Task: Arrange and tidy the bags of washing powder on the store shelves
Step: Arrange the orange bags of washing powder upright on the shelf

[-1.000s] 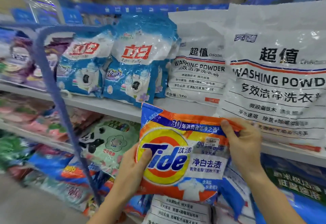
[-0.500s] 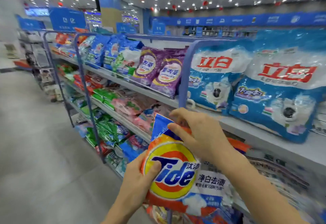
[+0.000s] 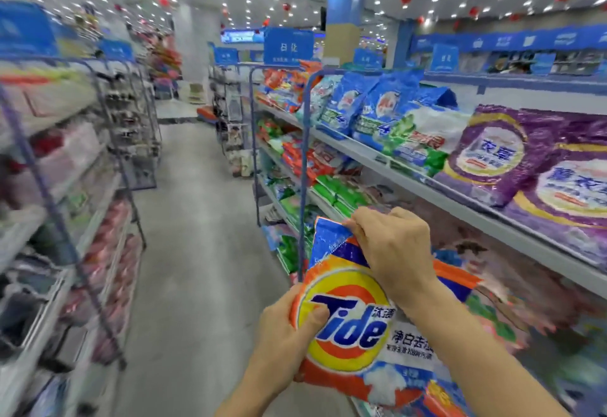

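Observation:
I hold an orange Tide washing powder bag [image 3: 351,328] with both hands, in front of the right-hand shelves at waist height. My left hand [image 3: 282,334] grips its left edge, thumb across the yellow logo. My right hand [image 3: 394,249] pinches the bag's blue top edge from above. Purple bags [image 3: 532,160] and blue bags [image 3: 371,107] of washing powder lean on the upper shelf [image 3: 443,190] to the right. Green and orange bags [image 3: 331,183] lie on the lower shelves further along.
A grey-floored aisle [image 3: 197,252] runs ahead between two shelf rows. The left shelving [image 3: 65,219] holds blurred pink and white goods. A blue shelf upright [image 3: 303,167] stands just beyond the bag. Blue hanging signs [image 3: 288,47] and a pillar [image 3: 345,22] are at the far end.
My view has swung left along the aisle, away from the white and blue bags. My right hand has shifted from the bag's right side to its top edge; both hands keep hold.

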Demonstrator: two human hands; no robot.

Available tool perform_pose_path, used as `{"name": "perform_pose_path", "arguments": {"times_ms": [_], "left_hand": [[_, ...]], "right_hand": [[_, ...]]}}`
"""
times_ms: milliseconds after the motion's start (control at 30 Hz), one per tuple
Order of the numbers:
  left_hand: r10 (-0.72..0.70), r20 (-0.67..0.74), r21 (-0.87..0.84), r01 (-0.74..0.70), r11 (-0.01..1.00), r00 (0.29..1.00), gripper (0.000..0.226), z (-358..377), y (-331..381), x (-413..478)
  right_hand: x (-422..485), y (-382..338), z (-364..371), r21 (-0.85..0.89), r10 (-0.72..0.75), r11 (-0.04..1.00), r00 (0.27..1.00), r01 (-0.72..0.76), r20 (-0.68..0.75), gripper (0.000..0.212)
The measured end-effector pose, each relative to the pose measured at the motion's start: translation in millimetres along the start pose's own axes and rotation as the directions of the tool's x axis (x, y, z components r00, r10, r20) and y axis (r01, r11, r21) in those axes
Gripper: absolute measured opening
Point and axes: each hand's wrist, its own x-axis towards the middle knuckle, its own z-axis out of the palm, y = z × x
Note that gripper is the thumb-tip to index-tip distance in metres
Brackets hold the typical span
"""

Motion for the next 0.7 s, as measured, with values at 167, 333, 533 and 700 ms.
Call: {"name": "perform_pose_path", "arguments": {"times_ms": [167,333,533,700], "left_hand": [[-0.048,-0.156,0.004,0.049,0.999,0.987,0.048,-55,-19,74],[-0.008,-0.330,0.029,0.019,0.999,0.944,0.053,-99,-34,172],[-0.063,-0.518,-0.029,0.055,0.998,0.853,0.043,-155,-55,287],[-0.096,-0.620,-0.109,0.035,0.993,0.779,0.041,-198,-76,369]], "right_hand": [[45,-6,110,0.098,-0.053,0.994,0.999,0.052,0.011,0.038],[96,12,213,0.308,0.081,0.946,0.994,-0.100,0.075,0.035],[96,81,337,0.622,0.449,0.648,0.880,-0.439,0.154,0.026],[87,80,439,0.643,0.295,0.064,0.631,-0.763,0.718,0.034]]}}
